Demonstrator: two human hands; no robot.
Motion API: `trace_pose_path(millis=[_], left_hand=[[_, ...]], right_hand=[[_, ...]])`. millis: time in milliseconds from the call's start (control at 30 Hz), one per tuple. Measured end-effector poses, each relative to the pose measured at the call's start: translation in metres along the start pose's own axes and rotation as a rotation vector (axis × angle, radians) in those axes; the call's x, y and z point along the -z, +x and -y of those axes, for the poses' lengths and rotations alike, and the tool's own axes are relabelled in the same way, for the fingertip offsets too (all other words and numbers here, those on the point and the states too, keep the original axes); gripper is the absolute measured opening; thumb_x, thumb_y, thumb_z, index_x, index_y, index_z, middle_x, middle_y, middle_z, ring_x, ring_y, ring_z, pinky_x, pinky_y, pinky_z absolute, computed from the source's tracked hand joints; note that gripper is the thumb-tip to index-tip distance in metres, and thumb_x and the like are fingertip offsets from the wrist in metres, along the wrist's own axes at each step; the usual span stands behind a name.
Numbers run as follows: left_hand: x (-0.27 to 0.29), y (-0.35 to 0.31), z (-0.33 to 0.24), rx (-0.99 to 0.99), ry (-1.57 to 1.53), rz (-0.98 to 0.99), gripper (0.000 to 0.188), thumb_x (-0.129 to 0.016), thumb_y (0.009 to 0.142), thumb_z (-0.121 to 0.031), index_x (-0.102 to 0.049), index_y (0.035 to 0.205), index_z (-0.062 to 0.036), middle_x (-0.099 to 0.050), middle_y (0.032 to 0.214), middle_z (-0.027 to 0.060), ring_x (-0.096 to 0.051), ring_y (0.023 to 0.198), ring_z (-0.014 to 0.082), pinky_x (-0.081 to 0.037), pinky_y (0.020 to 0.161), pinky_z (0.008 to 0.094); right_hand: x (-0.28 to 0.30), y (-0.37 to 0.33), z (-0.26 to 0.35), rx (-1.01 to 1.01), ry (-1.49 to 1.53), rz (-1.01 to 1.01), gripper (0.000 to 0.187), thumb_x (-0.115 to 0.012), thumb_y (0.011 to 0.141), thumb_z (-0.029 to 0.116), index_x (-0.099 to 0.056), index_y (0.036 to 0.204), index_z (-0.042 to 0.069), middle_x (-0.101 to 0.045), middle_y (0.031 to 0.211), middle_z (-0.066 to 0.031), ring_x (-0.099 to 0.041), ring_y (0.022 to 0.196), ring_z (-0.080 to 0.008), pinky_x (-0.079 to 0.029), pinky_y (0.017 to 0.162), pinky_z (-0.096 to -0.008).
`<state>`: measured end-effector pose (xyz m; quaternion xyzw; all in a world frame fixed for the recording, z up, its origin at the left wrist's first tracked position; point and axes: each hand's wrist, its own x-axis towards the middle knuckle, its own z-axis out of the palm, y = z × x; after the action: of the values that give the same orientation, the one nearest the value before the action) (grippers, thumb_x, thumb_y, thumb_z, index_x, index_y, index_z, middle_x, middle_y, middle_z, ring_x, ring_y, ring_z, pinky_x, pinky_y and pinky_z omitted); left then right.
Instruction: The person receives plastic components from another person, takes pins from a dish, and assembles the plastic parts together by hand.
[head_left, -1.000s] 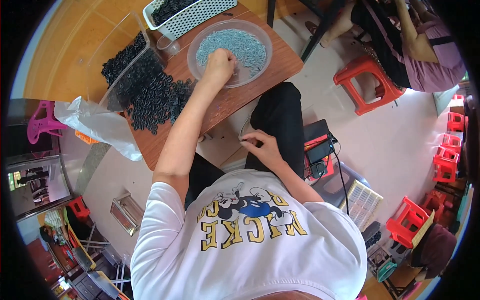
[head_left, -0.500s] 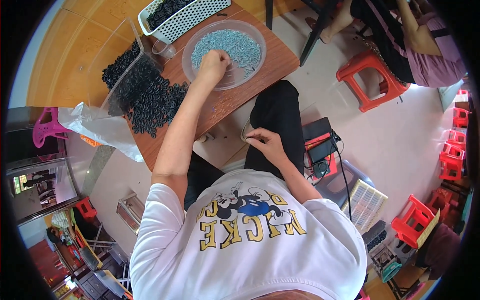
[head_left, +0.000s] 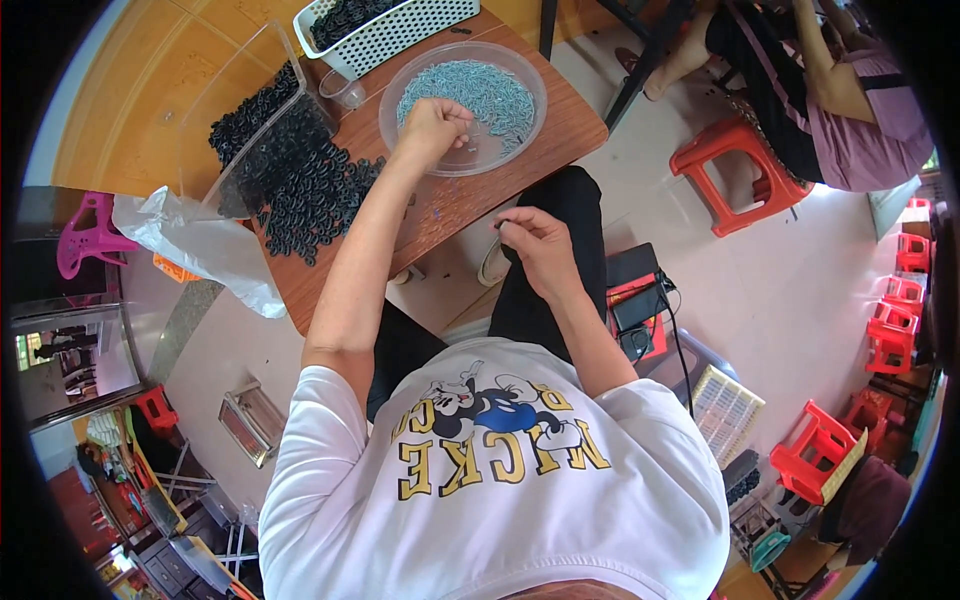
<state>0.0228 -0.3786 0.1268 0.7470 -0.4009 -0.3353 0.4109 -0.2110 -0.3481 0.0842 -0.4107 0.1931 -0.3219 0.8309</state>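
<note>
My left hand (head_left: 435, 132) is over the near left part of a round clear plastic tub (head_left: 537, 118), its fingers curled into a pinch. Whatever they hold, if anything, is too small to make out. A heap of small silvery-blue metal pins or screws (head_left: 470, 88) fills much of the tub's bottom. Above my right thigh, my right hand (head_left: 542, 250) pinches a small black piece (head_left: 499, 226) between thumb and fingertips. Left of my left forearm, many small black ring-like parts (head_left: 305, 195) spill from a clear plastic bin (head_left: 232, 75) lying on its side.
The brown wooden table (head_left: 440, 215) ends just before my knees. At its back stands a white perforated basket (head_left: 400, 42) of black parts, with a small clear cup (head_left: 345, 90) nearby. On the right are a red stool (head_left: 705, 165), a seated person (head_left: 860, 110) and a cable (head_left: 684, 365).
My right hand has moved up a little, and the dark piece in its pinch now shows. My left hand stays at the tub, with its fingers slightly shifted.
</note>
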Motion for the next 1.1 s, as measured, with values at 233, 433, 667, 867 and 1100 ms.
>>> trace_pose_path(millis=[233,433,667,867,1100], left_hand=[[0.011,-0.069,-0.007,0.181,-0.967,0.241,0.014,-0.06,0.085,-0.001,-0.059,0.099,0.0019,-0.064,0.089,0.0091,-0.061,0.073,0.0106,-0.051,0.061,0.019],[0.0,-0.137,0.001,0.167,-1.261,0.123,0.018,-0.061,0.085,-0.002,-0.059,0.103,0.0017,-0.064,0.09,0.0079,-0.058,0.07,0.0089,-0.046,0.057,0.0164],[-0.002,-0.17,-0.004,0.134,-1.377,-0.052,0.013,-0.061,0.086,-0.003,-0.062,0.098,-0.0005,-0.063,0.092,0.0065,-0.055,0.071,0.0081,-0.044,0.057,0.0163],[0.002,-0.175,0.018,0.033,-1.448,-0.085,0.014,-0.062,0.084,-0.002,-0.064,0.098,-0.0027,-0.066,0.092,0.0074,-0.06,0.076,0.0103,-0.05,0.069,0.021],[0.0,-0.177,0.02,0.025,-1.439,-0.104,0.018,-0.063,0.083,0.001,-0.063,0.1,-0.0019,-0.066,0.093,0.0087,-0.061,0.077,0.0108,-0.051,0.069,0.0217]], right_hand=[[-0.024,0.015,0.037,0.021,-0.006,-0.101,0.023,-0.062,0.084,0.002,-0.062,0.107,-0.002,-0.065,0.089,-0.0056,-0.056,0.076,-0.0085,-0.045,0.07,-0.0202],[-0.047,0.018,0.046,0.062,-0.047,-0.067,0.026,-0.065,0.082,0.0,-0.063,0.108,-0.003,-0.066,0.091,-0.0071,-0.057,0.078,-0.0082,-0.045,0.07,-0.019],[-0.067,0.015,0.033,0.035,-0.256,-0.019,0.019,-0.065,0.08,-0.001,-0.066,0.099,-0.002,-0.067,0.091,-0.0068,-0.061,0.081,-0.0091,-0.046,0.074,-0.0197],[-0.085,0.012,0.029,0.045,-0.314,0.013,0.02,-0.066,0.08,0.0,-0.067,0.101,-0.001,-0.067,0.09,-0.0059,-0.06,0.08,-0.0086,-0.047,0.073,-0.0195],[-0.091,0.01,0.029,0.038,-0.358,0.047,0.017,-0.065,0.081,0.0,-0.068,0.098,-0.002,-0.068,0.088,-0.0059,-0.062,0.076,-0.0079,-0.05,0.069,-0.0196]])
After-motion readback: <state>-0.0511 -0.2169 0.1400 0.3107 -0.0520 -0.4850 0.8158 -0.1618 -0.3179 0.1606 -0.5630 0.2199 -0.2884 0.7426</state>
